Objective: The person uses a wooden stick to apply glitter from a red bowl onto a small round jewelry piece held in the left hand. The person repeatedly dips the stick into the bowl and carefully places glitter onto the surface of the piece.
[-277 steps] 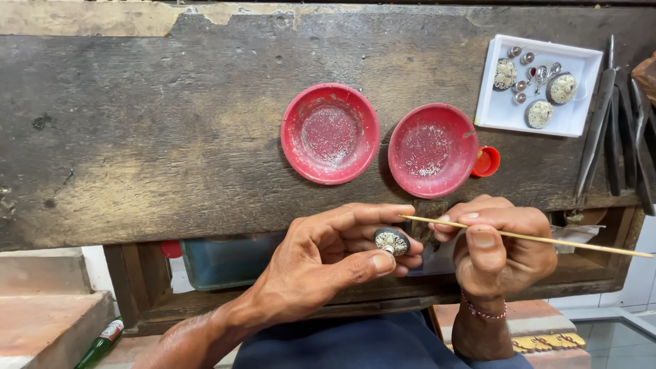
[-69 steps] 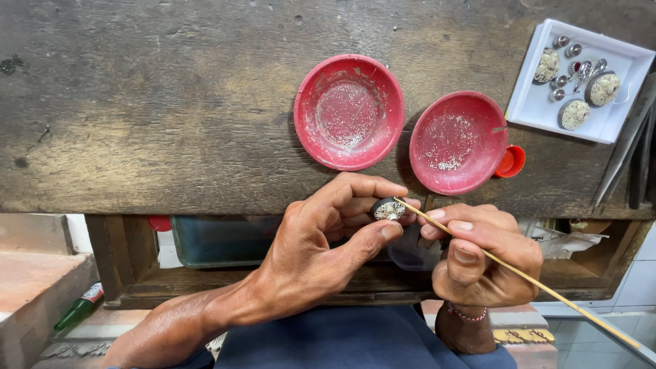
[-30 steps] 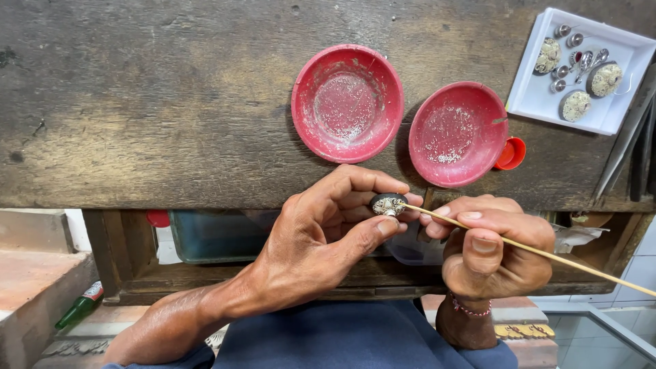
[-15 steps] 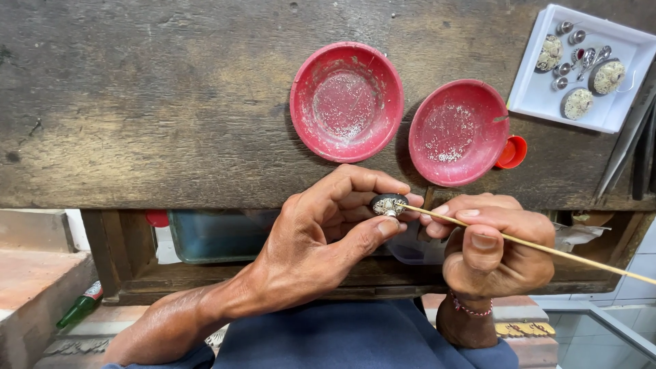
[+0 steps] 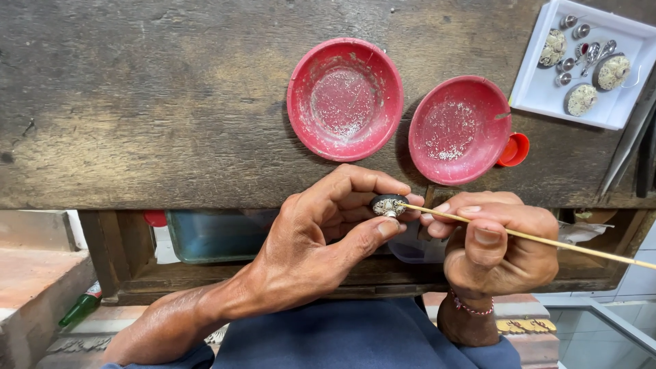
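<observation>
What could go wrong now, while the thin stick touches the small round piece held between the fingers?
1. The left hand pinches the small round piece only by fingertips, beyond the wooden bench edge; if it slips, it may fall to the floor.
2. The right hand holds the thin stick far from its tip, so the tip may wobble and miss.
3. The red dishes of tiny grains sit close; a sudden movement could perhaps spill them.

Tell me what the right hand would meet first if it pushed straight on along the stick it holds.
Probably the small round piece pinched in the left hand: the thin stick in the right hand already has its tip at it, with the left fingertips just behind.
</observation>
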